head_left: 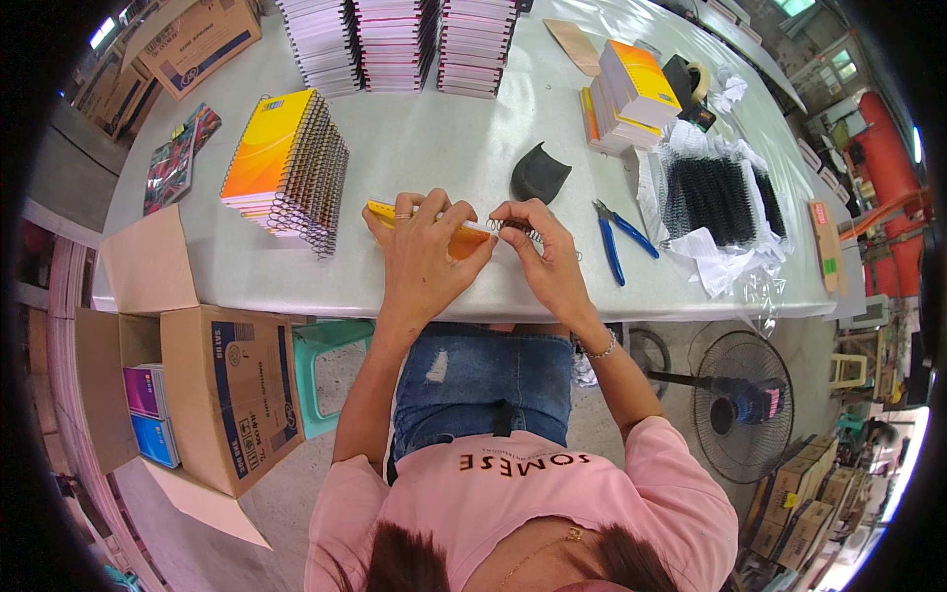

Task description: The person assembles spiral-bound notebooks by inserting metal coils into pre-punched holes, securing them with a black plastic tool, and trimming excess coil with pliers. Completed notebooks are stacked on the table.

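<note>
Fingers (pixel 459 212) of our left hand (pixel 424 261): bent, drawn close together, gripping one yellow-and-orange, paper-covered notebook (pixel 473 237), tilted near the front edge of the table; whether it touches the surface, we cannot tell. Fingers of our right hand (pixel 552 266): thumb and forefinger nearly meeting, pinching one dark, thin wire spiral coil (pixel 521 230) beside the notebook's right end. Step in hand, as we judge it: feeding coil into the punched edge. Next move, in our judgement, calls for keeping holes and coil in line while we turn the wire through. Surface: one broad, pale grey-white table (pixel 424 138), bearing one stack of yellow-and-orange coil-bound notebooks (pixel 264 148) at left; tall stacks of white-paged books (pixel 395 49) at the far side; one black, curved, hollow piece (pixel 539 180); one pair of blue-handled metal pliers (pixel 611 254); one heap of black wire coils (pixel 710 202) on crumpled white paper. Room: one open brown cardboard box (pixel 237 395), one teal plastic stool (pixel 318 400), one black wire-caged fan (pixel 760 370), one red cylindrical tank (pixel 881 148).
</note>
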### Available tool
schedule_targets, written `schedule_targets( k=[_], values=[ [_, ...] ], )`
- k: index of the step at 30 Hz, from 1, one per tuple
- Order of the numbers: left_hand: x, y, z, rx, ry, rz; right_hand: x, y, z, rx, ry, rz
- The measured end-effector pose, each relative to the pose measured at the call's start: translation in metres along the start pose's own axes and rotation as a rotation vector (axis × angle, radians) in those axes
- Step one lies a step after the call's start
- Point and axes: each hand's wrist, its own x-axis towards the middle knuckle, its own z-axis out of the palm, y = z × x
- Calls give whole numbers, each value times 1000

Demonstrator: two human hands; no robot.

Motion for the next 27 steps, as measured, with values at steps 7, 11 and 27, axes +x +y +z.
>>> schedule_targets(
  k=[7, 11, 27],
  values=[
    [2, 1, -2, -14, -8, -6, 0, 2, 0, -13, -1, 13],
    [1, 0, 0, -16, 7, 4, -1, 4, 0, -5, -11, 35],
    [0, 1, -5, -10, -30, -21, -3, -1, -1, -195, -5, -84]
  ],
)
